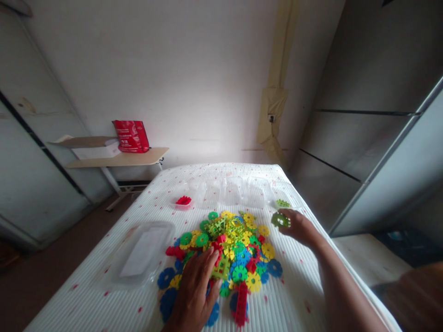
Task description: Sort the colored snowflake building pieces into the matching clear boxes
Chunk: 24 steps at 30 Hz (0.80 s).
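Observation:
A pile of plastic building pieces (238, 260), with blue, green and yellow notched discs and red and yellow-green blocks, lies on the bed. My left hand (197, 288) is at its near side, thumb and fingers around a yellow-green lattice block (221, 270); its fingertips reach a red block (217, 248). To the right of the pile, raised off the sheet, my right hand (297, 226) pinches another yellow-green lattice block (279, 220). Just beyond it, a clear box (294, 203) holds a yellow-green block (283, 203). In the far left clear box (176, 203) sit red blocks (183, 200).
Several clear boxes (232, 191) stand in a row behind the pile. Left of the pile lies a clear lid or tray (147, 251) with a white paper. A side table (138, 157) carries a red bag (132, 137) and a white box (95, 150). Grey cabinets (360, 115) flank the bed's right side.

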Available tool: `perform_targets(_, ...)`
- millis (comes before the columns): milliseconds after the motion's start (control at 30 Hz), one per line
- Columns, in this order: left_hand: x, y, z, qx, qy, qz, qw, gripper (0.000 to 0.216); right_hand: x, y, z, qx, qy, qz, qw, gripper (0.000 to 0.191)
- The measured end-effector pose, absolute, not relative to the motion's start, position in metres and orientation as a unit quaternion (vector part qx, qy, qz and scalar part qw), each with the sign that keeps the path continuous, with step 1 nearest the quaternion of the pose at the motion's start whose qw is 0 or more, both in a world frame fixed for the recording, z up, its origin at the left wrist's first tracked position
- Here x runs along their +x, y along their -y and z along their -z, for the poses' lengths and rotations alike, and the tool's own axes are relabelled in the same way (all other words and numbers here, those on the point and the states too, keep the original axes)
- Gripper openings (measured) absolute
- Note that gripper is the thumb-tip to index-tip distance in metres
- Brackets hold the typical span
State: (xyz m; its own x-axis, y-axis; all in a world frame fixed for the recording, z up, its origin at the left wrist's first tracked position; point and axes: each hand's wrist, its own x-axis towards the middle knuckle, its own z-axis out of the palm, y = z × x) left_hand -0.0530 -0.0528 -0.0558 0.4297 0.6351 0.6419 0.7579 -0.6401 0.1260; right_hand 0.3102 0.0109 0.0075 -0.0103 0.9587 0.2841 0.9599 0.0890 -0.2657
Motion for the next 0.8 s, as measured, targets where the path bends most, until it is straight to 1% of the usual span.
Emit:
perform_targets(67,-0.053,0.052,0.056,-0.842,0.413,0.336,0.092,0.058,0.327,-0.019,-0.026,-0.679,0.698,0.040,0.225,0.046)
perform_targets(133,-0.053,0.052,0.055,-0.840,0.413,0.338,0.097,0.057,0.344,-0.032,-0.046,-0.700,0.678,0.068,0.212,0.046)
perform_targets(200,-0.053,0.053,0.054,-0.838,0.415,0.340,0.100,0.057,0.357,-0.050,-0.060,-0.728,0.661,0.061,0.171,0.047)
perform_targets(267,-0.053,0.053,0.053,-0.837,0.417,0.339,0.100,0.057,0.363,-0.068,-0.066,-0.753,0.648,0.028,0.106,0.049)
perform_targets(333,-0.053,0.053,0.053,-0.839,0.416,0.335,0.102,0.058,0.363,-0.083,-0.064,-0.769,0.637,-0.002,0.054,0.052)
perform_targets(400,-0.054,0.053,0.053,-0.841,0.414,0.333,0.107,0.058,0.360,-0.094,-0.058,-0.776,0.630,-0.018,0.028,0.055)
perform_targets(633,-0.055,0.053,0.053,-0.844,0.406,0.329,0.120,0.057,0.353,-0.112,-0.047,-0.774,0.629,-0.069,-0.004,0.051)
perform_targets(733,-0.054,0.053,0.052,-0.845,0.408,0.326,0.117,0.056,0.353,-0.112,-0.052,-0.775,0.629,-0.066,-0.005,0.052)
perform_targets(800,-0.053,0.053,0.050,-0.844,0.408,0.328,0.117,0.056,0.348,-0.107,-0.058,-0.782,0.622,-0.043,0.005,0.050)
